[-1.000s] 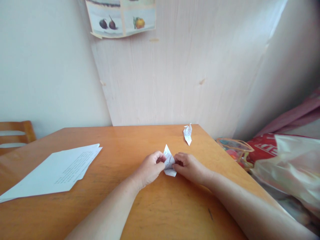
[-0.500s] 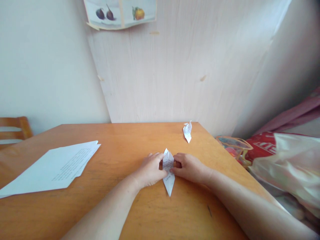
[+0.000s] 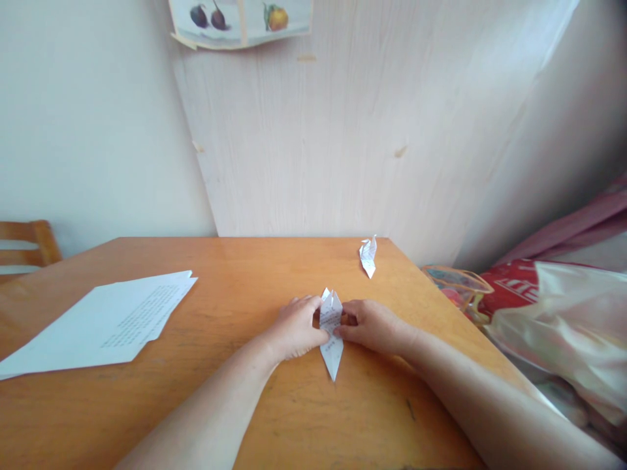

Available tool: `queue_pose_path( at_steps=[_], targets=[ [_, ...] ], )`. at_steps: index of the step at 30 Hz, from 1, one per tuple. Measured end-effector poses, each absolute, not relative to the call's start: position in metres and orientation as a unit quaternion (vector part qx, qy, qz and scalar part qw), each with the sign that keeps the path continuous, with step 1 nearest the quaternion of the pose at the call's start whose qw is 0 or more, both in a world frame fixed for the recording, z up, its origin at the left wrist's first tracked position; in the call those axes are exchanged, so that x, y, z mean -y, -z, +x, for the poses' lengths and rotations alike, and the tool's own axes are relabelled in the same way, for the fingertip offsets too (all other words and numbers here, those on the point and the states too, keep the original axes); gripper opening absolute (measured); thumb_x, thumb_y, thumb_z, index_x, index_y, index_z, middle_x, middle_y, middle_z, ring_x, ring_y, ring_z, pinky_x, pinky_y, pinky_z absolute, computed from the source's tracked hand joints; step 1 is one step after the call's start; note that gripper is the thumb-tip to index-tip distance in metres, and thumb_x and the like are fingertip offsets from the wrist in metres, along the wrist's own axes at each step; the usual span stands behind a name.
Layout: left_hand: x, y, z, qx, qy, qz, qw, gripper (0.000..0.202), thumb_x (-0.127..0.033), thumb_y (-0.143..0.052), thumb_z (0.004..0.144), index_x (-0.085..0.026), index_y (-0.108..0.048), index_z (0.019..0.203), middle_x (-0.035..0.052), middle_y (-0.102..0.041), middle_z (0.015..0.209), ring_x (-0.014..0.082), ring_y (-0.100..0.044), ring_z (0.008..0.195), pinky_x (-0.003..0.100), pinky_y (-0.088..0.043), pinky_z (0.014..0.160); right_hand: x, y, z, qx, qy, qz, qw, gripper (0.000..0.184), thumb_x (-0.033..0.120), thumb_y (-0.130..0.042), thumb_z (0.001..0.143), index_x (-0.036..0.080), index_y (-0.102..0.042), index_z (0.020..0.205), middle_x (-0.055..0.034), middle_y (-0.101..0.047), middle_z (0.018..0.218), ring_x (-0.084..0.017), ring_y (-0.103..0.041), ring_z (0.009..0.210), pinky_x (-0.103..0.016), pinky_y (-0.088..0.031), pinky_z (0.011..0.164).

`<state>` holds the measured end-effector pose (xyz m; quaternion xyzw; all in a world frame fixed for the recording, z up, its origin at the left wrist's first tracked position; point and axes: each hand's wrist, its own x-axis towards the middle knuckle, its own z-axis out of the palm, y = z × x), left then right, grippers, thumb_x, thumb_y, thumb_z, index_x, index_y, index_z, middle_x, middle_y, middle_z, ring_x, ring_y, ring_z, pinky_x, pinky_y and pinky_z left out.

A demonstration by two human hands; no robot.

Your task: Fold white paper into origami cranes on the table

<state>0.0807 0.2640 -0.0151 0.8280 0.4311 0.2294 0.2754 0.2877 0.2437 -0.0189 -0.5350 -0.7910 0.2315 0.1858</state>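
Note:
Between my hands is a folded paper, a long pointed white shape with printed text. Its long tip points toward me, and split points stand at its far end. My left hand grips the left edge between thumb and fingers. On the opposite edge, my right hand pinches the paper, its thumb close to the left thumb near the middle. Farther back, near the table's far right corner, rests an origami crane of the same printed paper, held by neither hand.
A stack of printed sheets lies on the left of the wooden table. A chair back stands beyond the left edge. Off the right edge are an orange-rimmed basket and a pale plastic bag. A wall panel rises behind.
The view has shifted slightly. Both hands keep their hold on the folded paper, and its split points at the far end look a little more spread.

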Motion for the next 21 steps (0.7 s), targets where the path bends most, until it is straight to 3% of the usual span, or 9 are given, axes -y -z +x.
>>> queue_pose_path(
  at_steps=[5, 12, 21],
  targets=[
    [-0.265, 0.016, 0.081, -0.429, -0.250, 0.826, 0.268, 0.031, -0.021, -0.073, 0.066, -0.024, -0.069, 0.096, 0.0051, -0.071, 0.096, 0.0274, -0.063, 0.090, 0.030, -0.044, 0.072, -0.247, 0.022, 0.289, 0.789, -0.237, -0.517, 0.233, 0.015, 0.029, -0.068, 0.081, 0.019, -0.059, 0.074, 0.0028, -0.057, 0.067, -0.012, -0.049, 0.059, -0.024, -0.033, 0.054],
    [-0.264, 0.017, 0.083, -0.420, -0.250, 0.829, 0.270, 0.031, -0.013, -0.068, 0.064, -0.023, -0.067, 0.093, 0.0051, -0.070, 0.091, 0.0254, -0.063, 0.082, 0.030, -0.043, 0.067, -0.250, 0.019, 0.287, 0.766, -0.267, -0.472, 0.346, 0.015, 0.031, -0.059, 0.090, 0.018, -0.065, 0.085, 0.0004, -0.059, 0.077, -0.014, -0.054, 0.070, -0.025, -0.040, 0.062],
    [-0.265, 0.030, 0.096, -0.418, -0.345, 0.733, 0.412, 0.028, -0.009, -0.060, 0.071, -0.019, -0.058, 0.096, 0.0023, -0.067, 0.090, 0.0175, -0.062, 0.080, 0.024, -0.044, 0.064, -0.251, 0.021, 0.287, 0.762, -0.251, -0.488, 0.342, 0.016, 0.028, -0.057, 0.089, 0.019, -0.058, 0.076, 0.0018, -0.056, 0.072, -0.013, -0.050, 0.067, -0.025, -0.036, 0.060]
  ],
)
